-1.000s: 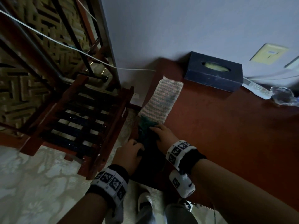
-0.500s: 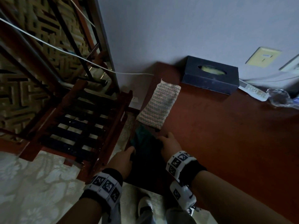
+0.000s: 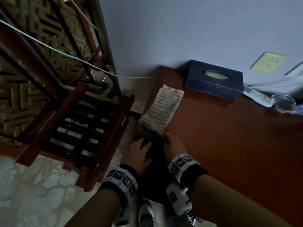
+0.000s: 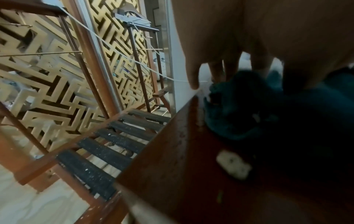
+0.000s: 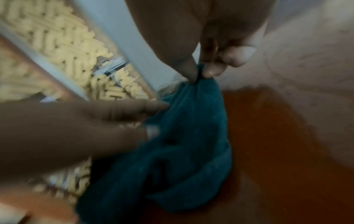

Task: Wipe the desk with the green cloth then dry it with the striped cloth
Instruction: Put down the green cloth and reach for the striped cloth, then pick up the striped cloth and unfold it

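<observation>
Green cloth (image 3: 148,136) is seen from the head view bunched at the near left edge of the table (image 3: 229,145), its far end tucked just under the striped cloth (image 3: 161,110). It is flanked by the left hand (image 3: 138,153) and the right hand (image 3: 173,145) — probably so it can be gathered up before wiping begins.

From the left wrist, the cloth is shown as a dark teal, plush heap at the table edge; the left fingers (image 4: 216,71) are pointed down onto it, though a firm grip cannot be told.

From the right wrist, a fold of the cloth is pinched between thumb and fingers (image 5: 212,71) and lifted into a peak — the rest is draped, crumpled, onto the wood.
</observation>
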